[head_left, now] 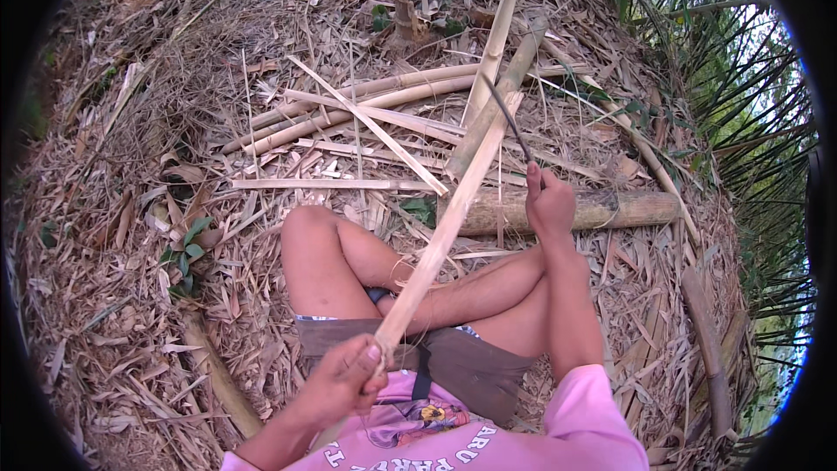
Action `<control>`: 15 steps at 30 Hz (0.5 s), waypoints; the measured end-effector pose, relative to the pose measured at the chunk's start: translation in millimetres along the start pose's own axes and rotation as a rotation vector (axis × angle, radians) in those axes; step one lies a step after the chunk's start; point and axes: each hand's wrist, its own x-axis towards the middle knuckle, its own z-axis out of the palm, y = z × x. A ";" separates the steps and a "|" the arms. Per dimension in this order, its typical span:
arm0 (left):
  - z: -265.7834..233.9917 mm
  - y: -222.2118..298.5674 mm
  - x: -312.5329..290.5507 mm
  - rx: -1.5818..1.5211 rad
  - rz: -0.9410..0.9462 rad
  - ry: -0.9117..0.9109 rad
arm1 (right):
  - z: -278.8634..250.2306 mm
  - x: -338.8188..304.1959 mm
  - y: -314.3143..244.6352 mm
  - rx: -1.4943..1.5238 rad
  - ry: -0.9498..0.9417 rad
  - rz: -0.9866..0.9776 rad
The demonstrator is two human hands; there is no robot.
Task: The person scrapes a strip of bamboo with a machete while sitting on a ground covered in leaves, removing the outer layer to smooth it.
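My left hand (347,372) is closed round the near end of a pale split bamboo strip (446,228), close to my lap. The strip slants away to the upper right across my crossed legs, its far end over a bamboo pole (497,105). In my right hand (551,202) is a knife (508,115), gripped by its handle, with the thin dark blade pointing up and left. That blade crosses close to the far end of the strip; I cannot tell whether they touch. My right fist hides most of the handle.
A thick bamboo log (602,209) lies crosswise before my legs. Beyond it are several split strips (370,126), curved poles (366,105) and a stump (406,17). Dry leaves and shavings cover the ground. A pole (222,375) lies at my left, another (708,353) at my right.
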 end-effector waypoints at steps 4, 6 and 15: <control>-0.1 3.4 24.7 0.017 0.085 0.055 | 2.2 -61.9 -32.8 0.183 -0.020 -0.350; -0.9 14.1 35.1 0.016 0.129 0.064 | -5.0 -80.5 -52.4 0.163 0.004 -0.625; -13.0 -38.7 -0.6 0.274 0.091 0.049 | 11.1 38.2 20.3 0.181 0.126 0.009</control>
